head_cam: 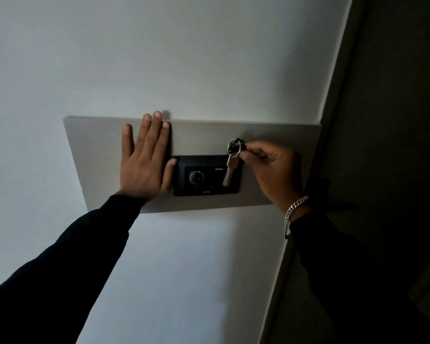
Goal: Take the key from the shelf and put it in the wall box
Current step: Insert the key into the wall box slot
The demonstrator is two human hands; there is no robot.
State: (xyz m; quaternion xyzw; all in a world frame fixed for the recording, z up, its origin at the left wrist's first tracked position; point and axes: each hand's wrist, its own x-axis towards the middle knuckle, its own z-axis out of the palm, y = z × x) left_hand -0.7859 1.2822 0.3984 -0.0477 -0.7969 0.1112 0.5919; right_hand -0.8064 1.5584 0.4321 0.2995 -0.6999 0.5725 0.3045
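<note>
White wall (184, 58), dim light; grey panel (271, 145) with black dial box (206, 176) mounted on it. Left hand (144, 160) flat, fingers spread, pressed on panel beside box. Right hand (271, 167) pinches key ring (233, 147); key (228, 173) dangles before box. Key likely light, rigid, swings freely; hold ring or key head.

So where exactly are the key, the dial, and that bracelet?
key (227, 173): head view, on its hanging blade.
dial (197, 177): head view, on the knob's face.
bracelet (294, 207): head view, on the chain at the wrist.
</note>
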